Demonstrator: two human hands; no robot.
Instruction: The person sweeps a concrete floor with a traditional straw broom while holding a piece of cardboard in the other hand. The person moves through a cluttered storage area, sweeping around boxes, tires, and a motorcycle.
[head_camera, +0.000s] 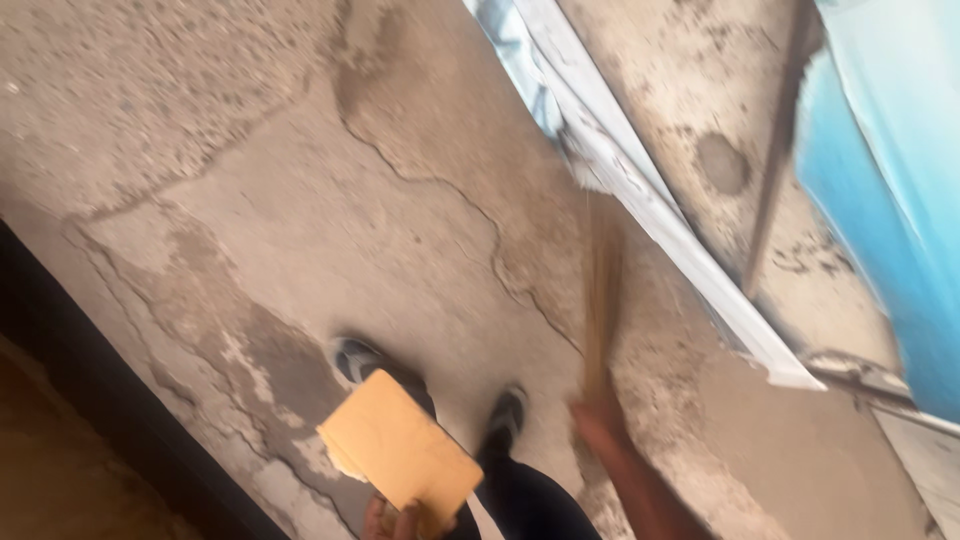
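Left hand (400, 520): closed on the near edge of a tan cardboard piece (400, 452), held flat above the shoes (one corner looks torn).
Right hand (597, 418): wrapped around the base of a straw broom (603, 300), blurred.
Broom: bristles point away, tip beside a white strip (640, 200).
Floor (300, 200): cracked concrete.
Shoes (358, 360): dark, under the cardboard.
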